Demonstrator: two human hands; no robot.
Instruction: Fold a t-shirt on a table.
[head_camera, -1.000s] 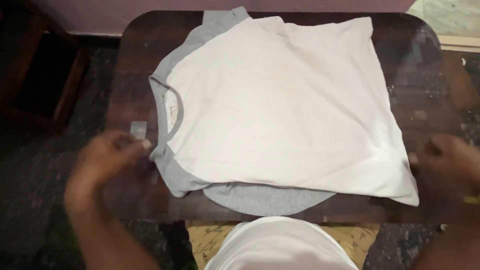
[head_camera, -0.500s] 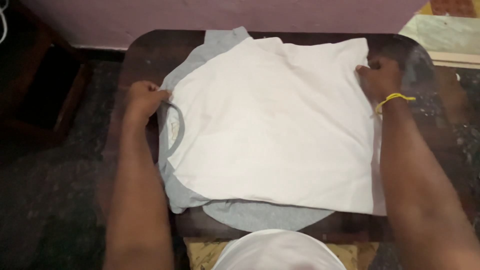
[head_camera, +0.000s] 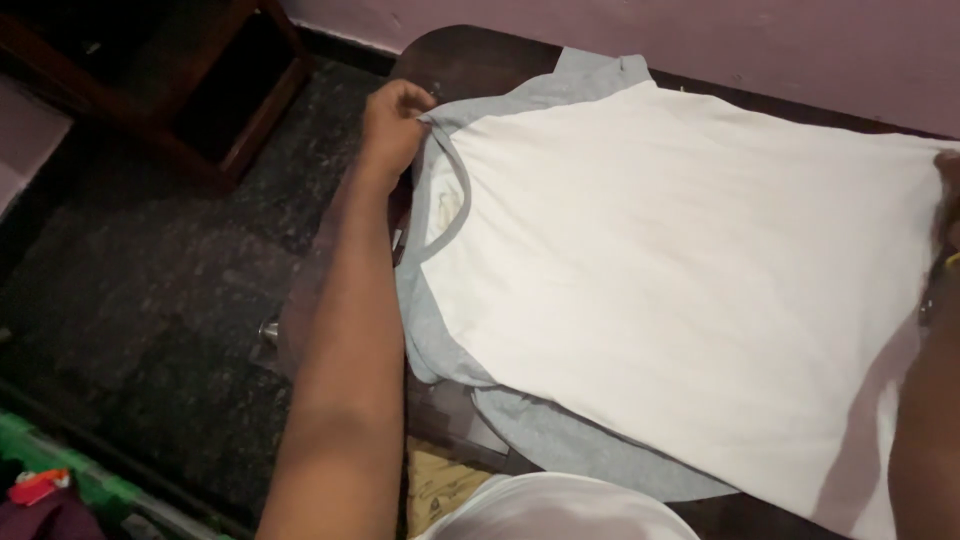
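On the dark desk (head_camera: 470, 60), both hands had moved up the white-and-grey shirt (head_camera: 680, 270): left hand (head_camera: 392, 120) pinching its shoulder, right hand (head_camera: 948, 200) gripping the hem's far corner

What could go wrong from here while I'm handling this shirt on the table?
1. The shirt's grey lower edge hangs past the near side of the table; a pull toward you might drag it off.
2. The left hand pinches only the collar corner, so the fabric may bunch or wrinkle.
3. The right hand is mostly out of frame, so its grip cannot be checked.
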